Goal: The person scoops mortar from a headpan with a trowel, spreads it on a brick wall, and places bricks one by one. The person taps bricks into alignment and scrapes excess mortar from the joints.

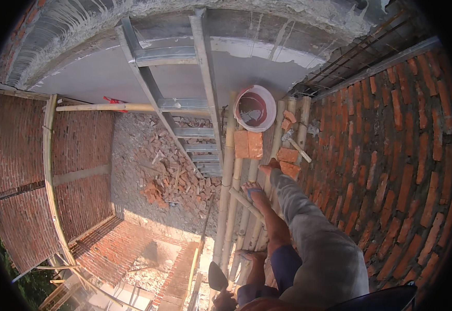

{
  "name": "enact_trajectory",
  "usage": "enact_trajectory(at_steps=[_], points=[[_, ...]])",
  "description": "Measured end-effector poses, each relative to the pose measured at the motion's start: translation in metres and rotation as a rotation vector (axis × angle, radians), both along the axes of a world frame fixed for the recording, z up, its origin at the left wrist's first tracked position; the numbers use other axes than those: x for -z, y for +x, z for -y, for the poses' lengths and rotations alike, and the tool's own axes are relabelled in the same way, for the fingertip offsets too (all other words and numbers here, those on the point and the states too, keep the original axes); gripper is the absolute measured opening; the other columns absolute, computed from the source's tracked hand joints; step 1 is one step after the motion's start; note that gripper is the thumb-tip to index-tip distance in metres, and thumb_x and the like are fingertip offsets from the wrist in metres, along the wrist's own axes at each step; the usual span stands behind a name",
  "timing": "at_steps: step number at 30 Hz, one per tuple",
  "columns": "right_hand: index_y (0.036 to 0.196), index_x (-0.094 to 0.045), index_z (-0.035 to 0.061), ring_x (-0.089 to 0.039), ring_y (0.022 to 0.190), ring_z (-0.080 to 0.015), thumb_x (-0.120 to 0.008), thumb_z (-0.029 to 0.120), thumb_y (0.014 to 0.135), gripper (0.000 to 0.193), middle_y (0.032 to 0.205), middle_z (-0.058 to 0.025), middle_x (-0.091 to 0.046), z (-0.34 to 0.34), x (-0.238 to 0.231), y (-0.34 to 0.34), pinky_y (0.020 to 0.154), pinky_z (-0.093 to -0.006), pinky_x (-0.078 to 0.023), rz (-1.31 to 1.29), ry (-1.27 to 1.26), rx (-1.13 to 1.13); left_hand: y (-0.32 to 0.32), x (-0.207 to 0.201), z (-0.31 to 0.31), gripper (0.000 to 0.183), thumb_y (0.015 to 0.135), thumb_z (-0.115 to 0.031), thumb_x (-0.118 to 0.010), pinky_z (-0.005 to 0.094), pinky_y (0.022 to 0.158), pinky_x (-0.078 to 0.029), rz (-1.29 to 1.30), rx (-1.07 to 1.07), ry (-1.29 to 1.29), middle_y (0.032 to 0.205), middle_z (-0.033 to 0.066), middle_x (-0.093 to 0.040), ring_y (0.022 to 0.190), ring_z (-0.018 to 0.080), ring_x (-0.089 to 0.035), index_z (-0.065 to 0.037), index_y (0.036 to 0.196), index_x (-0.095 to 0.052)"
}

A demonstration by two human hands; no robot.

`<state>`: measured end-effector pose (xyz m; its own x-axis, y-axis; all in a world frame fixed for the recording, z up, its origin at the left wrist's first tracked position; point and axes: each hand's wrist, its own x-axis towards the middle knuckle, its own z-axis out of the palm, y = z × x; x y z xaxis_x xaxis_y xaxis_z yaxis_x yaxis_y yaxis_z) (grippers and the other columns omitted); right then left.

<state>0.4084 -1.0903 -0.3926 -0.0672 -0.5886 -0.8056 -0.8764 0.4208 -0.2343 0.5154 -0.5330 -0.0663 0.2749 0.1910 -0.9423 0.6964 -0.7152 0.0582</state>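
My left hand [225, 301] sits at the bottom edge, gripping a trowel [217, 276] whose dark blade points up. My right arm, in a grey sleeve, reaches forward along the bamboo scaffold poles [229, 197]. My right hand [270, 166] rests on the poles just left of a red brick [290, 169]. Its fingers are too small to read, and nothing shows in it. More bricks lie close by: a pair side by side [248, 144] and another [287, 154]. My bare feet [256, 192] stand on the poles.
A white bucket [255, 108] with mortar stands at the far end of the poles. A brick wall [391, 171] rises on the right. An aluminium ladder [184, 103] leans on the left. Far below lie brick rubble [171, 181] and low brick walls [81, 140].
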Motion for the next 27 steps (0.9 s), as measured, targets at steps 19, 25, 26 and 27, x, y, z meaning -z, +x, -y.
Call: enact_trajectory(at_steps=[19,25,26,27], points=[[0.121,-0.071,-0.0033,-0.069,0.082,-0.0259,-0.094,0.028,0.084,0.054,0.100,-0.0166,-0.070,0.036,0.164,0.022,0.069,-0.0435,-0.055,0.492,-0.085,0.657,0.016,0.065,0.063,0.044,0.095,-0.028,-0.081,0.0424,0.056,-0.052,0.043,0.163,0.005,0.103,0.0149,-0.073,0.065,0.0223,-0.063,-0.001,0.128,-0.070],[0.121,-0.082,0.0055,-0.038,0.056,-0.0121,-0.084,0.033,0.097,0.036,0.081,-0.0022,-0.064,0.029,0.041,0.005,0.051,-0.0395,-0.032,0.584,0.092,0.822,0.014,0.046,0.066,0.044,0.095,-0.027,-0.082,0.0421,0.057,-0.052,0.076,0.184,-0.064,0.103,0.0149,-0.073,0.065,0.0223,-0.063,-0.001,0.128,-0.070],[0.120,-0.082,0.0063,-0.037,0.055,-0.0125,-0.082,0.032,0.098,0.034,0.077,-0.0009,-0.063,0.016,0.010,-0.004,0.051,-0.0390,-0.032,0.573,0.106,0.719,0.012,0.039,0.067,0.044,0.095,-0.027,-0.082,0.0420,0.057,-0.052,0.088,0.182,-0.086,0.103,0.0149,-0.073,0.065,0.0223,-0.063,-0.001,0.128,-0.070],[0.120,-0.083,0.0071,-0.036,0.054,-0.0129,-0.081,0.032,0.100,0.032,0.073,0.0003,-0.061,0.001,-0.021,-0.012,0.050,-0.0384,-0.032,0.577,0.114,0.611,0.011,0.031,0.067,0.044,0.095,-0.027,-0.082,0.0420,0.057,-0.052,0.107,0.184,-0.112,0.103,0.0149,-0.073,0.065,0.0223,-0.063,-0.001,0.127,-0.070]])
